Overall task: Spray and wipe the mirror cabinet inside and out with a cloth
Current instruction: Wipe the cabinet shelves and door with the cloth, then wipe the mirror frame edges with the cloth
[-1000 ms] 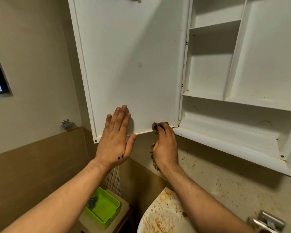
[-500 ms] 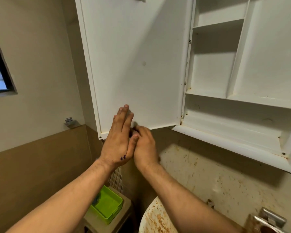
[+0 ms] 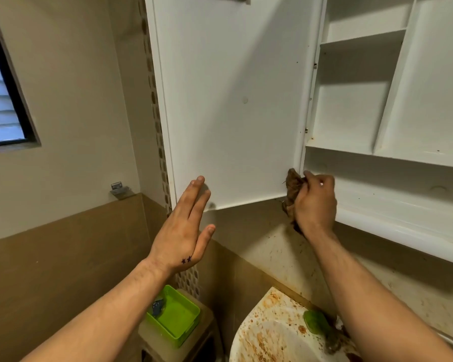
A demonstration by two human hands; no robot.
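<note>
The white cabinet door [image 3: 230, 100] hangs open to the left, its inner side facing me. To its right is the open cabinet [image 3: 377, 178] with white shelves and dividers. My left hand [image 3: 183, 231] has straight fingers, the fingertips against the door's lower left corner. My right hand [image 3: 315, 205] grips a bunched brown cloth [image 3: 292, 188] at the door's lower right corner, by the hinge edge and the cabinet's bottom shelf.
A stained white sink [image 3: 272, 333] sits below, with a green object [image 3: 315, 321] on its rim. A green plastic basket [image 3: 174, 318] rests on a stand at lower left. A window [image 3: 3, 100] is on the left wall. The wall under the cabinet is spattered.
My right hand with the cloth has swept right along the door's bottom edge, from beside my left hand to the hinge corner. My left hand stays on the door.
</note>
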